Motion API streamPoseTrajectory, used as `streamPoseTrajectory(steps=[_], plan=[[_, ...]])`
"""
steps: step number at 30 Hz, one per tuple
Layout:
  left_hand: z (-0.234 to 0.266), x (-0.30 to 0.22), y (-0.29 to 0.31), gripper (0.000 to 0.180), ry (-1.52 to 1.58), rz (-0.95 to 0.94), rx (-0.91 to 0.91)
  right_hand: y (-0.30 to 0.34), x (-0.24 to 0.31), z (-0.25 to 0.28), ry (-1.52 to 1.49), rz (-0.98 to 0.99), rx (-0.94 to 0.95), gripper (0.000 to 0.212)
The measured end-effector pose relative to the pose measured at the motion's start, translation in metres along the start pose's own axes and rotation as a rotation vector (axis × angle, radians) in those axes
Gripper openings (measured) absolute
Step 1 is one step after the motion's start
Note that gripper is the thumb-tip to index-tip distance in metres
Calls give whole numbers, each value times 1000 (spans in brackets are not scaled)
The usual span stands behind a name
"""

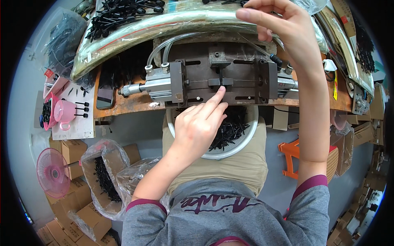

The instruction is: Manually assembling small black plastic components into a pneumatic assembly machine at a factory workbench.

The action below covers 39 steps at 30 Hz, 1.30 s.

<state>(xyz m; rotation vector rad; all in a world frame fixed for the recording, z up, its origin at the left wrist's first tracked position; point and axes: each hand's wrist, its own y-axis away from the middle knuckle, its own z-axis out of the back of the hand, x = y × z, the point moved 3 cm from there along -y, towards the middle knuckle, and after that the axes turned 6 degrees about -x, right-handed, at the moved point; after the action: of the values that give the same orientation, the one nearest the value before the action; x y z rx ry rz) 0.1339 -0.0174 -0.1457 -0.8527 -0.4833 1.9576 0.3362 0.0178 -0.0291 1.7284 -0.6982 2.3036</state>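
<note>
Evidently empty, the right hand (289,25) parts its fingers loosely; the left hand (199,123) points its index finger at a slim black rod (221,74) in the metal fixture (198,73), its hold, if any, unclear. Likely light and stiff, the rod suits a near-end pinch.

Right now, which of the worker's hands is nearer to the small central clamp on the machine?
Left. The left hand has one of its fingers at the near edge of the clamp; the right hand is farther off, up and to the right.

Left fingers (213,102) partly hide the dark fixture (227,82).
</note>
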Motion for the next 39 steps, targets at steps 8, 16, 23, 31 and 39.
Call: streamPoseTrajectory(steps=[8,16,23,31,39], plan=[[-4,2,-10,21,-92,-26,37,40,-8,1,-118,138,-91,29],[-3,2,-11,25,-103,6,29,81,-19,1,146,448,-26,24],[0,2,-15,26,-91,8,40,112,-27,-4,397,578,-19,25],[52,28,-102,16,158,-2,-215,140,-58,-16,560,579,65,27],[24,107,-208,27,-76,-90,-304,145,-71,-49,787,586,152,24]])
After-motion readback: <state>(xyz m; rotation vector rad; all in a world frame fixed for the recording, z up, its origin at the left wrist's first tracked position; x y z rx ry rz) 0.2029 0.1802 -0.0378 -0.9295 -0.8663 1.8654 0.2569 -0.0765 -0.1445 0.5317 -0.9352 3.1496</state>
